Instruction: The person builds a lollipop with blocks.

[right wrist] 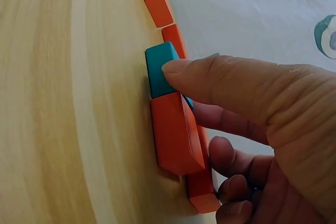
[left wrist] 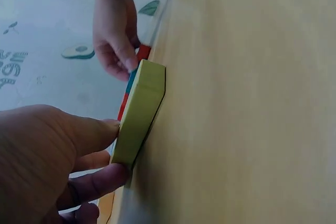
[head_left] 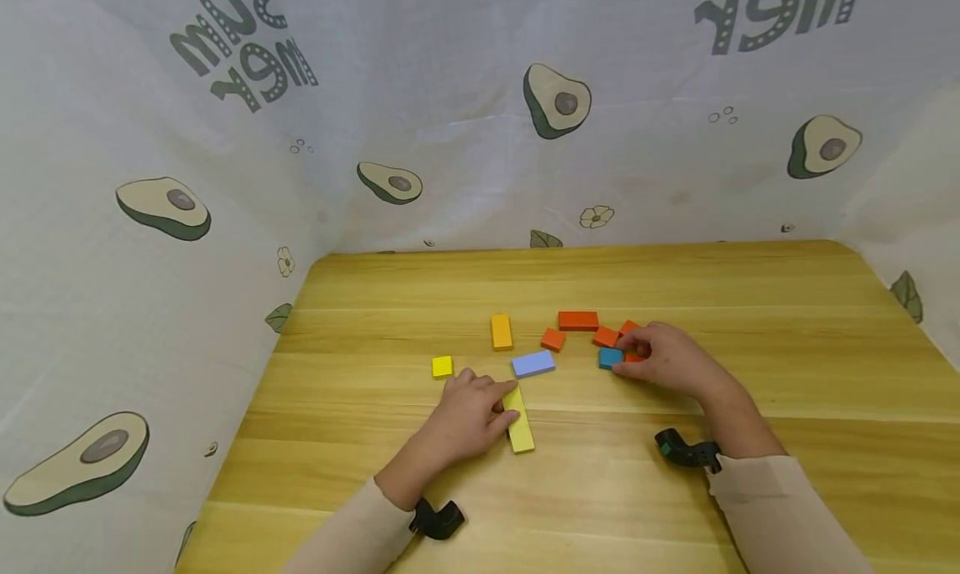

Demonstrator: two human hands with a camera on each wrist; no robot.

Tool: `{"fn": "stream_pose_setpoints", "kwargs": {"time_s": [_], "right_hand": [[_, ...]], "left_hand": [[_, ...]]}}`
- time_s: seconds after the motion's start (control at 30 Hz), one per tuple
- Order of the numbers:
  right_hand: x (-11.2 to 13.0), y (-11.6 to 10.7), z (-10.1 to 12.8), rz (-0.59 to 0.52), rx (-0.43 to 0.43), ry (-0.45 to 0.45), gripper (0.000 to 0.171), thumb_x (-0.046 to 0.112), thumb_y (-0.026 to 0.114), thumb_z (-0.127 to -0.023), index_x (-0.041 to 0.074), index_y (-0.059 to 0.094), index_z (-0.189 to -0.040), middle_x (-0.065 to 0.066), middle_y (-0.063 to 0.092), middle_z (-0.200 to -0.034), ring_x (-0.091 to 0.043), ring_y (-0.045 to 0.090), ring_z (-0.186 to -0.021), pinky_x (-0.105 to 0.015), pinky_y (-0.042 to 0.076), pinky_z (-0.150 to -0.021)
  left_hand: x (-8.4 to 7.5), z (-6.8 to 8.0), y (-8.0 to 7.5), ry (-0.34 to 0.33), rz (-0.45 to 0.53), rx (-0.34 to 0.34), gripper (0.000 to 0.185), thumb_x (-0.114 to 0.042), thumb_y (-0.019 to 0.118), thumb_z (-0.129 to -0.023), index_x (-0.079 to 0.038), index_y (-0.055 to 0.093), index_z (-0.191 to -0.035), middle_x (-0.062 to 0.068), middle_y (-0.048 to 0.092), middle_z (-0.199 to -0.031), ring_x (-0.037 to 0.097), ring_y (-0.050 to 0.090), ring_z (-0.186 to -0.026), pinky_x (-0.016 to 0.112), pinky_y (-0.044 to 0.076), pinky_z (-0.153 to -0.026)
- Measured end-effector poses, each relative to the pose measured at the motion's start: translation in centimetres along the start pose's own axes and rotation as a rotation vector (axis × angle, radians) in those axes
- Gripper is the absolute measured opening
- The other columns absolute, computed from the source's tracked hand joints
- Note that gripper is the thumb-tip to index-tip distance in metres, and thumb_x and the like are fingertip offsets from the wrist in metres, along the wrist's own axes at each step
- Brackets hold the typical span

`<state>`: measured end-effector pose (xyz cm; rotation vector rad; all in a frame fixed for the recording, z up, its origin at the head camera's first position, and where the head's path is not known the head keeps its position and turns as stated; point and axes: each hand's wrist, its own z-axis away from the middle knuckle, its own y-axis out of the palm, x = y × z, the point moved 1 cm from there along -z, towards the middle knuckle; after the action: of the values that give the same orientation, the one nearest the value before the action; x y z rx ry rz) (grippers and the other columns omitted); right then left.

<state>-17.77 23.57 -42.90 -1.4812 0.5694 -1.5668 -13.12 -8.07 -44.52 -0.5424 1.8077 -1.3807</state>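
My left hand (head_left: 468, 416) holds a long pale-yellow block (head_left: 522, 428) lying on the table, thumb and fingers at its edges; the left wrist view shows the yellow block (left wrist: 139, 114) close up. My right hand (head_left: 667, 361) pinches a small blue block (head_left: 610, 358), thumb on its near side and index finger behind. In the right wrist view the blue block (right wrist: 161, 69) sits against a red block (right wrist: 176, 135). Another red block (right wrist: 203, 195) lies behind that one, close to the curled fingers. Part of the red pieces is hidden under my right hand.
Beyond my hands lie a periwinkle block (head_left: 533, 364), an orange block (head_left: 502, 332), a small yellow block (head_left: 442, 367), a long red block (head_left: 578, 321) and small red blocks (head_left: 552, 339). A printed cloth (head_left: 465, 99) borders the wooden table (head_left: 375, 307).
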Motion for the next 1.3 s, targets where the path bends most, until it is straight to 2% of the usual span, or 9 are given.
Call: {"fn": "stream_pose_setpoints", "kwargs": {"time_s": [0.27, 0.4, 0.53, 0.63, 0.77, 0.97, 1.1, 1.2, 1.3], "right_hand": [[0.0, 0.2, 0.0, 0.027, -0.011, -0.001, 0.04, 0.041, 0.073, -0.076, 0.011, 0.066, -0.102, -0.005, 0.048, -0.082, -0.02, 0.042, -0.072, -0.032, 0.035, -0.06], [0.2, 0.3, 0.0, 0.039, -0.031, -0.009, 0.046, 0.045, 0.073, -0.075, 0.01, 0.066, -0.103, -0.006, 0.049, -0.083, -0.021, 0.043, -0.072, -0.032, 0.036, -0.06], [0.4, 0.5, 0.0, 0.088, -0.066, 0.0, 0.053, 0.054, 0.073, -0.071, 0.009, 0.066, -0.098, -0.006, 0.051, -0.084, -0.021, 0.044, -0.073, -0.032, 0.037, -0.06], [0.6, 0.7, 0.0, 0.123, -0.09, -0.017, 0.048, 0.052, 0.073, -0.072, 0.01, 0.066, -0.092, -0.006, 0.053, -0.086, -0.022, 0.045, -0.076, -0.033, 0.038, -0.062], [0.6, 0.8, -0.1, 0.114, -0.091, -0.05, 0.037, 0.042, 0.074, -0.074, 0.011, 0.067, -0.092, -0.006, 0.054, -0.088, -0.024, 0.046, -0.081, -0.037, 0.039, -0.065], [0.9, 0.9, -0.2, 0.132, -0.097, -0.055, 0.038, 0.045, 0.075, -0.073, 0.012, 0.066, -0.09, -0.004, 0.055, -0.088, -0.025, 0.046, -0.083, -0.039, 0.039, -0.069], [1.6, 0.8, -0.3, 0.108, -0.098, -0.09, 0.035, 0.039, 0.075, -0.075, 0.01, 0.067, -0.092, -0.003, 0.056, -0.086, -0.022, 0.047, -0.08, -0.039, 0.039, -0.07], [2.6, 1.1, -0.2, 0.046, -0.062, -0.141, 0.032, 0.034, 0.074, -0.077, 0.011, 0.067, -0.097, -0.001, 0.055, -0.084, -0.019, 0.047, -0.077, -0.035, 0.041, -0.068], [3.8, 1.8, -0.1, -0.021, 0.022, -0.194, 0.03, 0.031, 0.073, -0.079, 0.014, 0.066, -0.102, 0.004, 0.054, -0.08, -0.015, 0.048, -0.072, -0.032, 0.042, -0.064]], "left_hand": [[-1.9, -0.6, 1.2, 0.106, 0.072, 0.021, 0.044, -0.044, 0.056, -0.09, -0.018, 0.059, -0.125, -0.018, 0.05, -0.079, 0.006, 0.04, -0.077, 0.024, 0.031, -0.071], [-2.0, -1.6, 1.9, 0.157, 0.15, -0.005, 0.041, -0.044, 0.057, -0.089, -0.019, 0.062, -0.121, -0.018, 0.051, -0.081, 0.004, 0.041, -0.078, 0.02, 0.032, -0.074], [-1.9, -2.2, 2.5, 0.213, 0.205, -0.031, 0.041, -0.046, 0.059, -0.087, -0.022, 0.064, -0.119, -0.018, 0.054, -0.083, 0.001, 0.043, -0.08, 0.019, 0.032, -0.074], [-1.9, -2.1, 2.9, 0.238, 0.223, -0.032, 0.045, -0.051, 0.058, -0.085, -0.025, 0.062, -0.122, -0.018, 0.053, -0.085, -0.001, 0.043, -0.083, 0.022, 0.032, -0.074], [-1.8, -1.9, 3.1, 0.237, 0.237, -0.029, 0.05, -0.054, 0.058, -0.084, -0.027, 0.059, -0.126, -0.018, 0.05, -0.086, -0.001, 0.041, -0.085, 0.023, 0.031, -0.074], [-1.7, -1.7, 3.1, 0.22, 0.255, -0.028, 0.05, -0.05, 0.057, -0.086, -0.024, 0.057, -0.128, -0.017, 0.049, -0.087, -0.001, 0.041, -0.087, 0.024, 0.031, -0.076], [-1.6, -1.7, 3.0, 0.215, 0.265, -0.03, 0.05, -0.049, 0.056, -0.088, -0.023, 0.056, -0.13, -0.017, 0.049, -0.088, -0.001, 0.041, -0.088, 0.025, 0.032, -0.078], [-1.6, -1.8, 3.0, 0.222, 0.258, -0.027, 0.05, -0.049, 0.055, -0.088, -0.023, 0.055, -0.131, -0.016, 0.049, -0.09, -0.001, 0.042, -0.089, 0.025, 0.032, -0.077], [-1.6, -1.8, 3.0, 0.231, 0.246, -0.021, 0.048, -0.048, 0.054, -0.089, -0.024, 0.054, -0.131, -0.015, 0.05, -0.094, -0.001, 0.042, -0.09, 0.024, 0.032, -0.076]]}}
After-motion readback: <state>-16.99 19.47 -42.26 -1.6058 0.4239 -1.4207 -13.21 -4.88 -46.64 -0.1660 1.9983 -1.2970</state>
